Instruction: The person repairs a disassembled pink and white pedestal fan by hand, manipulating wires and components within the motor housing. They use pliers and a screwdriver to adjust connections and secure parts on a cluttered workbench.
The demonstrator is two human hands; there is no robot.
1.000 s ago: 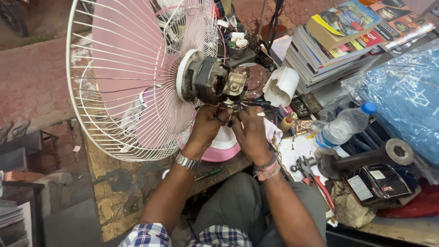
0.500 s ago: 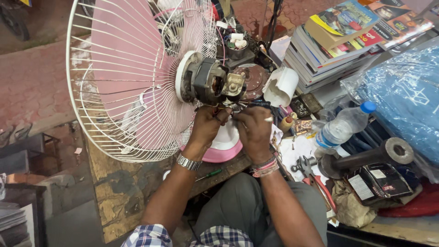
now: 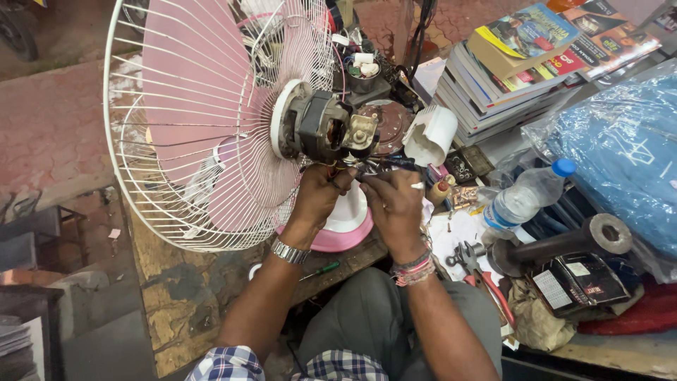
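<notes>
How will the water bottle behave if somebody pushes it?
The bottle lies on its side, so it would probably roll rather than tip. It looks like thin clear plastic, likely light and soft to squeeze. The pipe and books close by might stop it soon.

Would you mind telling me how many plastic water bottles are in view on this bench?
1: the plastic water bottle with a blue cap lies tilted right of the right hand, below the stack of books. Clutter may hide others.

The person is wearing a blue-and-white checked shirt (image 3: 233, 363), grey trousers (image 3: 367, 317), a metal wristwatch (image 3: 289, 251) at nine o'clock of the pink thread bracelets (image 3: 415, 268).
</notes>
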